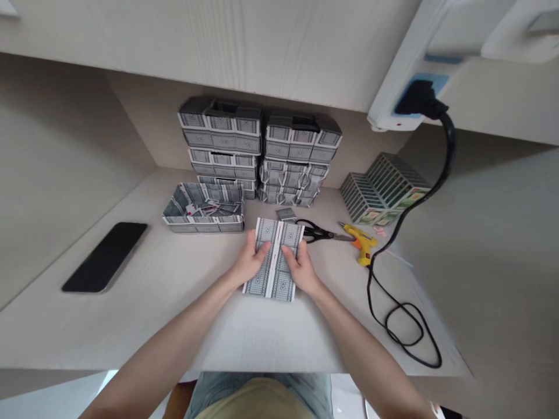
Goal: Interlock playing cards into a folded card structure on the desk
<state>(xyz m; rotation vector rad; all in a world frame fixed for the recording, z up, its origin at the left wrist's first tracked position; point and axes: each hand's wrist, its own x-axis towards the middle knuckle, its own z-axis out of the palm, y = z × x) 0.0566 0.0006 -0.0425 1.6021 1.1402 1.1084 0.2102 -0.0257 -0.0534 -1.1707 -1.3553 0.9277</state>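
Between my two hands is a flat panel of playing cards (283,285), grey patterned backs up, with a white seam down its middle. My left hand (250,259) grips its left edge, thumb on top. On the opposite edge my right hand (302,269) closes the same way, thumb pressing near the seam. The fingers beneath the panel are hidden. Just beyond the panel lie a small stack of cards (286,213) and black scissors (318,233). An open box made of cards (203,224) stands to the left, with loose card pieces (212,208) inside.
Stacked card boxes (222,134) and more card boxes (301,139) stand against the back wall. A black phone (106,256) lies left. To the right are a yellow glue gun (365,244), its looping black cord (404,305) and slatted card structures (384,189). A power strip (406,99) hangs above.
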